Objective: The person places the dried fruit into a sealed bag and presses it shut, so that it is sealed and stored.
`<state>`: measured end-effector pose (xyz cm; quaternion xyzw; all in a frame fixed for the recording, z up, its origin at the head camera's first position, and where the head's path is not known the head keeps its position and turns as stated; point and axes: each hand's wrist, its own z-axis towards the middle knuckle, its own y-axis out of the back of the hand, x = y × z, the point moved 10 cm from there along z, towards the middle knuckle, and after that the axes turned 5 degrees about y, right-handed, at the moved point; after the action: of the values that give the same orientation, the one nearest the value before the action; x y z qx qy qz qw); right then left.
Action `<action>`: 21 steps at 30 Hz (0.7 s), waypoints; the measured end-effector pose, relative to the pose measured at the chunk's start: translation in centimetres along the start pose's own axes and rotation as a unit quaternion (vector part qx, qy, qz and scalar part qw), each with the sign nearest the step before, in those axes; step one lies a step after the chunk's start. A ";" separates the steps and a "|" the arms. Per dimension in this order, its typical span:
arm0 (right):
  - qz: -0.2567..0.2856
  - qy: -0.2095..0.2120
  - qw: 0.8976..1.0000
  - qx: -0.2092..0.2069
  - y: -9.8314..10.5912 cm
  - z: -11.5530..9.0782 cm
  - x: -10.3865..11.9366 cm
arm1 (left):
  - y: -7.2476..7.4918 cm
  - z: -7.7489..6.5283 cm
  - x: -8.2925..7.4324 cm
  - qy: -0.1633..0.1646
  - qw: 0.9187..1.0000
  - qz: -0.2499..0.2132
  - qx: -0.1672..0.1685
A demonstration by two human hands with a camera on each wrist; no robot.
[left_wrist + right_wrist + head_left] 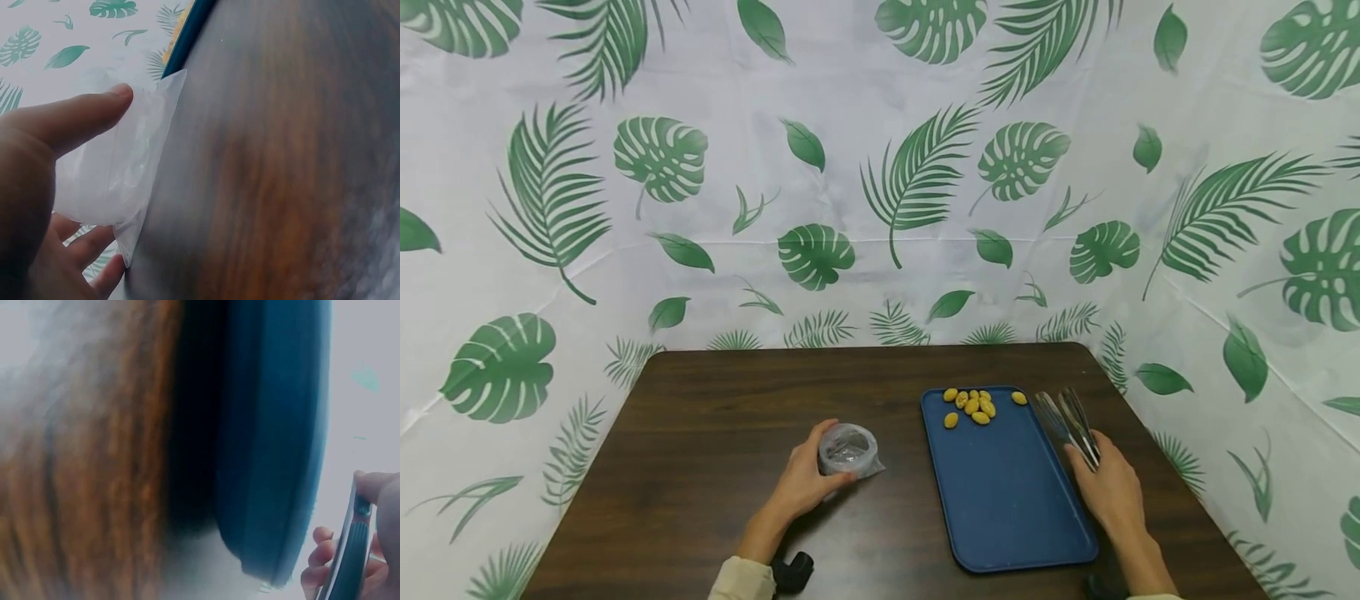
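My left hand [806, 479] holds a clear plastic bag [847, 450] upright on the brown table, thumb on one side and fingers on the other. The bag's top is round, and pointed corners stick out at its base in the left wrist view. My right hand [1108, 483] grips metal tongs [1070, 421] by the tray's right edge, their two arms spread apart at the tips. Several small yellow oval fruits [972, 407] lie at the far end of the blue tray [1011, 500], one apart at the far right corner. Their exact kind is unclear.
The dark wooden table [715, 433] carries the tray on its right half. A white cloth [820, 183] with green leaf prints hangs behind and along the sides. Black wrist straps show at both of my wrists.
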<state>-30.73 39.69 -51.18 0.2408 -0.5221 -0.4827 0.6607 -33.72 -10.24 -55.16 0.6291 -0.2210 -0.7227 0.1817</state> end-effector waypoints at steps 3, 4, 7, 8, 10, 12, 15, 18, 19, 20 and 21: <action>-0.001 0.008 1.000 -0.005 0.4 -0.1 0.6 | -0.1 0.0 0.4 0.018 1.000 0.009 0.000; 0.000 0.009 1.000 -0.005 0.5 -0.1 0.8 | -0.2 0.0 0.6 0.024 1.000 0.012 0.001; 0.000 0.010 1.000 0.001 0.7 -0.2 1.2 | -0.4 0.3 0.7 0.025 1.000 0.016 0.005; 0.000 0.012 1.000 0.002 0.8 -0.2 1.4 | -0.5 0.4 0.7 0.024 0.999 0.019 0.007; 0.000 0.018 1.000 0.002 1.0 -0.2 1.7 | -0.6 0.6 0.6 0.019 0.999 0.026 0.009; 0.000 0.029 1.000 -0.002 1.1 -0.2 2.2 | -0.6 0.7 0.5 0.008 0.999 0.032 0.006; -0.004 0.041 0.999 -0.005 1.3 -0.2 2.9 | -0.5 0.7 0.1 -0.017 0.999 0.038 -0.004; -0.008 0.047 0.999 -0.001 1.3 -0.2 3.4 | -0.4 0.6 -0.2 -0.040 0.998 0.036 -0.017; -0.008 0.048 0.999 0.000 1.3 -0.2 3.5 | -0.4 0.6 -0.2 -0.047 0.998 0.035 -0.019; -0.009 0.049 0.999 0.001 1.3 -0.2 3.6 | -0.4 0.7 -0.2 -0.048 0.998 0.033 -0.020; -0.009 0.049 0.999 0.002 1.3 -0.2 3.8 | -0.5 0.8 -0.2 -0.051 0.998 0.034 -0.021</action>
<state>-30.07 36.88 -48.42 0.2697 -0.4875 -0.4750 0.6811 -34.42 -9.66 -55.14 0.5799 -0.2361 -0.7516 0.2076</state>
